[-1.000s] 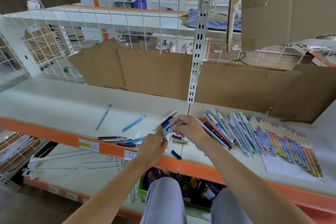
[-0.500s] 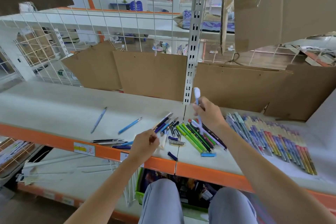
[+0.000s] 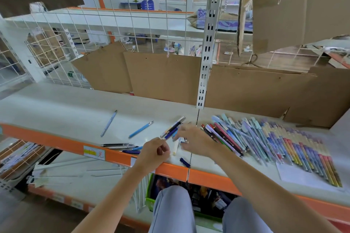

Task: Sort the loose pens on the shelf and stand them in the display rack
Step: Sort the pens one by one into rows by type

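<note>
Loose pens on the white shelf: two pale blue ones lie apart at left; a small cluster sits by the orange front edge; a long sorted fan of many pens lies at right, too many to count; left hand, fingers curled, pinches a dark blue pen; right hand is blurred, fingers spread over the middle pens.
</note>
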